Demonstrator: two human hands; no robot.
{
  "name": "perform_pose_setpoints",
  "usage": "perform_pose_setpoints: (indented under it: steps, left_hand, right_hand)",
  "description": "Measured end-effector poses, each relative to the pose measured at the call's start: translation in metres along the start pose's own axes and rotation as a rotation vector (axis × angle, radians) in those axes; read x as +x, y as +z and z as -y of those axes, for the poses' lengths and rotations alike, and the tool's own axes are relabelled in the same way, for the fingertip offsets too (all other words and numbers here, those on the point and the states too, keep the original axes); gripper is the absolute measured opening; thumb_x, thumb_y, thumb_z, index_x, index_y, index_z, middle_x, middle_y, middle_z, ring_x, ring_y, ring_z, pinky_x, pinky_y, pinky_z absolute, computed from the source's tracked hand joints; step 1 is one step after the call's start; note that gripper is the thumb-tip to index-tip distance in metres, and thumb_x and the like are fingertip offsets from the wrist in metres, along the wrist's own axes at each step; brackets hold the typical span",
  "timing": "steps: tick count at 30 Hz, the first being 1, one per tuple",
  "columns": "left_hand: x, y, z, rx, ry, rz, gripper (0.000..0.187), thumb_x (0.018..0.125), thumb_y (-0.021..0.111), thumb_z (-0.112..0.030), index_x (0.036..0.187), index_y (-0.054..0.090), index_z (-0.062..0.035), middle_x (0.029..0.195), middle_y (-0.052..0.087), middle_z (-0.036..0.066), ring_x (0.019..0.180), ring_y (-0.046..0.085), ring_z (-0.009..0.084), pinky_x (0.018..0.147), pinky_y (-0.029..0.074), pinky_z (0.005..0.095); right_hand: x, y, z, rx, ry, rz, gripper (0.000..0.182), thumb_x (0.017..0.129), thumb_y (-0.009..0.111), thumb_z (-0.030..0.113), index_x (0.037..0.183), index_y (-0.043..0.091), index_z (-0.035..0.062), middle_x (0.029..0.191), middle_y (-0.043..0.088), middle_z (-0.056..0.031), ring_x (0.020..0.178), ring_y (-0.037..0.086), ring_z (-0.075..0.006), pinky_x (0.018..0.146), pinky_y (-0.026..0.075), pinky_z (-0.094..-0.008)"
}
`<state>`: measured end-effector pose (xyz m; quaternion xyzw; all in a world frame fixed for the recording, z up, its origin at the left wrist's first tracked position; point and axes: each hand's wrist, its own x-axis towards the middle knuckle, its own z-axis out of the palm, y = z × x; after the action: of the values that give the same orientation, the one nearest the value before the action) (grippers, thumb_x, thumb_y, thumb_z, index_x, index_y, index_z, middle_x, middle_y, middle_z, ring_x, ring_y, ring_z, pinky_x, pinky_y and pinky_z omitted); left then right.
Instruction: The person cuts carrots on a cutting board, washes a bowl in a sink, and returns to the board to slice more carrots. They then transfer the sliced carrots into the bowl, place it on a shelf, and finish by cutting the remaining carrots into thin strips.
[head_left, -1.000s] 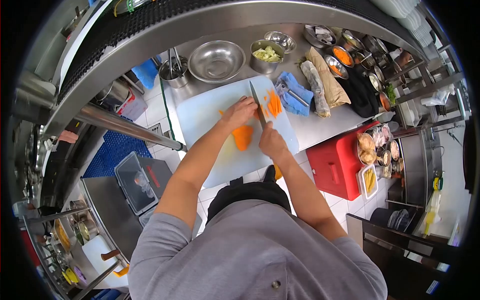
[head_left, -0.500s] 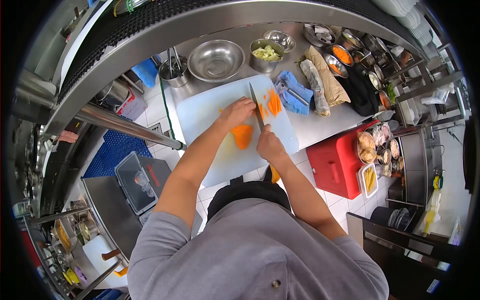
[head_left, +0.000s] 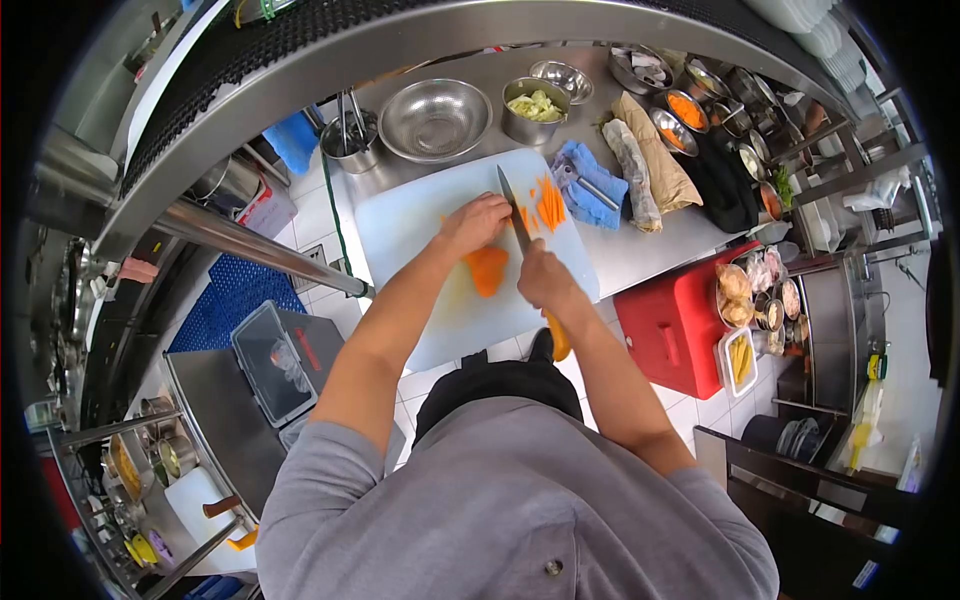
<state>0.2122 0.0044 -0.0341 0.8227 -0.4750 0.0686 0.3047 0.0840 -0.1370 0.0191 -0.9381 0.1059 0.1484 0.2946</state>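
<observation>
A white cutting board (head_left: 385,230) lies on the steel counter under both hands. My left hand (head_left: 476,222) presses curled fingers down on carrot beside the blade; the hand mostly hides that piece. My right hand (head_left: 547,277) is wrapped round the handle of a long kitchen knife (head_left: 514,208), whose blade points away from me, close against my left fingertips. Right of the blade lies a pile of thin carrot strips (head_left: 550,206). A larger flat carrot piece (head_left: 487,271) rests between my hands, nearer my body.
Behind the board stand a perforated steel bowl (head_left: 435,120), a pot of chopped pale-green vegetable (head_left: 534,108) and a utensil container (head_left: 351,150). A blue cloth (head_left: 590,185) and paper-wrapped bundles (head_left: 652,155) lie to the right. A red box (head_left: 668,335) stands below the counter's right end.
My right hand has drawn slightly up and rightward with the knife handle. The left hand stays almost in place over the carrot.
</observation>
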Motion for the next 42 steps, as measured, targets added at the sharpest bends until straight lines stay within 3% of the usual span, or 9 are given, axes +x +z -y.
perform_pose_setpoints:
  steps: [2, 8, 10, 20, 25, 29, 31, 35, 42]
  left_hand:
    - [0.001, -0.001, 0.000, -0.014, -0.002, 0.005, 0.010, 0.085, 0.063, -0.006, 0.094, 0.064, -0.0014, 0.095, 0.064, 0.011, 0.097, 0.060, 0.0322, 0.086, 0.051, 0.0399]
    - [-0.001, -0.010, 0.004, -0.015, -0.033, 0.058, 0.015, 0.083, 0.065, -0.007, 0.097, 0.068, -0.0050, 0.098, 0.066, 0.011, 0.096, 0.062, 0.0325, 0.089, 0.051, 0.0402]
    - [-0.012, -0.028, -0.006, -0.020, -0.375, 0.210, 0.020, 0.081, 0.070, -0.012, 0.100, 0.069, -0.0081, 0.107, 0.066, 0.007, 0.107, 0.059, 0.0303, 0.096, 0.047, 0.0422]
    - [-0.010, -0.066, -0.041, 0.140, -0.196, 0.647, 0.022, 0.074, 0.076, -0.018, 0.093, 0.068, -0.0146, 0.107, 0.059, 0.001, 0.110, 0.051, 0.0232, 0.094, 0.039, 0.0418]
    - [0.014, -0.054, -0.032, 0.086, -0.016, 0.205, 0.019, 0.079, 0.072, -0.013, 0.098, 0.068, -0.0146, 0.113, 0.058, 0.002, 0.113, 0.050, 0.0244, 0.098, 0.041, 0.0405]
    - [0.003, -0.033, -0.003, 0.090, 0.107, 0.187, 0.023, 0.081, 0.069, -0.010, 0.104, 0.068, -0.0134, 0.120, 0.058, 0.006, 0.118, 0.050, 0.0269, 0.102, 0.043, 0.0390]
    - [-0.007, -0.030, -0.004, 0.007, -0.210, 0.043, 0.029, 0.082, 0.068, -0.008, 0.110, 0.067, -0.0121, 0.123, 0.058, 0.010, 0.121, 0.050, 0.0295, 0.103, 0.044, 0.0391]
    - [-0.017, -0.005, -0.028, -0.046, -0.235, -0.031, 0.027, 0.082, 0.067, -0.006, 0.109, 0.065, -0.0086, 0.116, 0.059, 0.011, 0.112, 0.054, 0.0306, 0.098, 0.047, 0.0388]
    - [0.000, 0.004, -0.028, 0.047, -0.117, -0.038, 0.015, 0.084, 0.066, -0.013, 0.097, 0.067, -0.0068, 0.103, 0.062, 0.007, 0.103, 0.057, 0.0290, 0.091, 0.049, 0.0405]
  right_hand:
    - [0.006, 0.040, -0.031, -0.145, -0.171, -0.252, 0.016, 0.089, 0.043, 0.002, 0.098, 0.041, -0.0102, 0.069, 0.064, -0.0327, 0.052, 0.067, -0.0387, 0.044, 0.056, -0.0436]
    - [-0.008, -0.038, 0.009, 0.047, 0.063, 0.092, 0.025, 0.090, 0.043, 0.007, 0.107, 0.046, -0.0120, 0.083, 0.065, -0.0363, 0.081, 0.069, -0.0487, 0.073, 0.057, -0.0536]
    - [-0.011, -0.021, -0.012, -0.131, -0.086, -0.032, 0.024, 0.092, 0.045, 0.010, 0.106, 0.047, -0.0089, 0.082, 0.065, -0.0356, 0.081, 0.067, -0.0510, 0.074, 0.056, -0.0547]
    - [-0.025, -0.019, -0.043, -0.135, -0.023, -0.127, 0.026, 0.097, 0.048, 0.019, 0.110, 0.048, -0.0036, 0.086, 0.065, -0.0363, 0.081, 0.066, -0.0526, 0.076, 0.054, -0.0581]
    - [-0.026, -0.026, -0.051, -0.165, 0.008, -0.075, 0.028, 0.097, 0.045, 0.018, 0.114, 0.050, -0.0046, 0.088, 0.067, -0.0341, 0.083, 0.067, -0.0503, 0.077, 0.055, -0.0553]
    - [-0.028, -0.023, -0.046, -0.194, 0.030, -0.071, 0.032, 0.098, 0.042, 0.017, 0.119, 0.050, -0.0054, 0.089, 0.068, -0.0315, 0.083, 0.069, -0.0477, 0.076, 0.057, -0.0527]
    - [-0.031, -0.017, -0.046, -0.265, 0.025, -0.087, 0.035, 0.097, 0.039, 0.016, 0.123, 0.049, -0.0051, 0.089, 0.069, -0.0296, 0.083, 0.070, -0.0455, 0.075, 0.058, -0.0504]
    - [-0.040, -0.022, -0.029, -0.309, 0.006, 0.016, 0.037, 0.096, 0.039, 0.013, 0.127, 0.047, -0.0051, 0.089, 0.069, -0.0292, 0.083, 0.070, -0.0447, 0.075, 0.058, -0.0493]
    - [-0.041, -0.036, -0.016, -0.282, -0.066, -0.019, 0.021, 0.094, 0.040, 0.010, 0.106, 0.048, -0.0054, 0.087, 0.068, -0.0313, 0.081, 0.070, -0.0458, 0.074, 0.058, -0.0507]
